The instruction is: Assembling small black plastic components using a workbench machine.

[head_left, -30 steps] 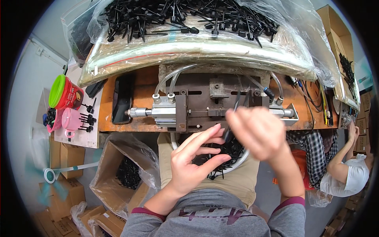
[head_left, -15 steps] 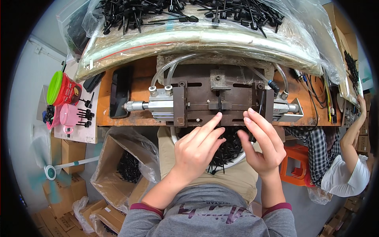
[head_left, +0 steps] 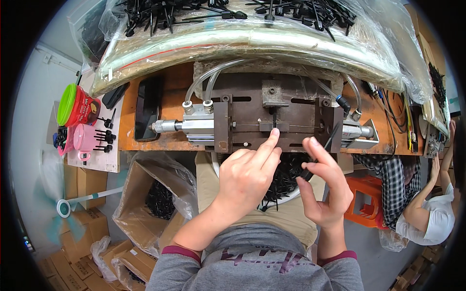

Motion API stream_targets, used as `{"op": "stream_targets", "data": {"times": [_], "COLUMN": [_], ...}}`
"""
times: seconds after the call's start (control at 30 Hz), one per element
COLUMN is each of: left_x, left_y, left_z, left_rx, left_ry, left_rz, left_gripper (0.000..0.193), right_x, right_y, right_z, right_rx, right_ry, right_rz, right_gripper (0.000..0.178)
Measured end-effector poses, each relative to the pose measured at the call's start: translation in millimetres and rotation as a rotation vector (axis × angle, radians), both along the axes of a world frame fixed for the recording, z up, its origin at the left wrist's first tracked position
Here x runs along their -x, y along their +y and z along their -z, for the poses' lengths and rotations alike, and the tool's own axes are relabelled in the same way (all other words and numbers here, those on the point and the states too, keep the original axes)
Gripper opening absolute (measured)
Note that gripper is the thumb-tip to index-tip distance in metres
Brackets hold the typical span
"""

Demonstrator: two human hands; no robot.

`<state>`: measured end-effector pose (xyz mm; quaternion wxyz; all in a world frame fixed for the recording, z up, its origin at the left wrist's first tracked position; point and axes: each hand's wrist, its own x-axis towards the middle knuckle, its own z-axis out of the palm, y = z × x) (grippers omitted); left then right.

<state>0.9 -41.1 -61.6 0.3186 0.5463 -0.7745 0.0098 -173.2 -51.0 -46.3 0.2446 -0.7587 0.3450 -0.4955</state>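
A black plastic cable tie with its shaft pointing away sits in the small slotted block at the centre of the brown metal fixture. My left hand rests its stretched index fingertip on the near end of that part and grips nothing. Between thumb and fingers, my right hand holds another black cable tie by its thick head. Its thin strap slants up and right past the fingers, in front of the fixture's right block. Below both hands, a heap of similar black ties lies in a round white-rimmed container on my lap.
Metal air cylinders with clear hoses flank the fixture. Behind it lies a plastic-covered bulk piled with black ties. A phone and pink cup stand left. A cardboard box is below. Another person works at right.
My right hand has taken up a cable tie and tilts it, its fingers bending toward the thumb. My left index finger has moved slightly forward onto the part in the block.
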Motion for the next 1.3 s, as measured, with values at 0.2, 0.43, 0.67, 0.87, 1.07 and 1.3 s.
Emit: {"op": "stream_targets", "data": {"times": [0.2,0.43,0.67,0.87,1.07,1.3], "left_x": [2.1,-0.4,-12.4,-35.6,-42.6,-42.5], "left_y": [1.2,0.9,22.3,43.1,50.9,52.5], "left_z": [-0.4,1.6,-8.8,-9.8,2.7,6.6], "left_rx": [-0.004,0.001,-0.006,-0.14,-0.415,-0.575], "left_ry": [0.003,0.047,0.451,0.814,1.385,1.642], "left_rz": [-0.014,-0.004,0.009,0.03,0.196,0.378], "left_gripper": [0.023,0.022,0.03,0.029,0.03,0.028], "right_x": [3.6,2.2,-5.4,-26.4,-31.6,-33.0], "right_y": [2.7,2.6,-4.4,-8.8,-9.6,-11.0], "right_z": [0.5,5.8,11.1,8.4,-0.3,-0.3], "right_rx": [0.048,0.134,0.249,0.286,0.192,0.27], "right_ry": [0.221,0.338,0.52,0.761,0.815,0.844], "right_rz": [-0.005,0.009,0.01,0.056,0.09,0.094], "right_gripper": [0.029,0.03,0.021,0.021,0.021,0.019]}}
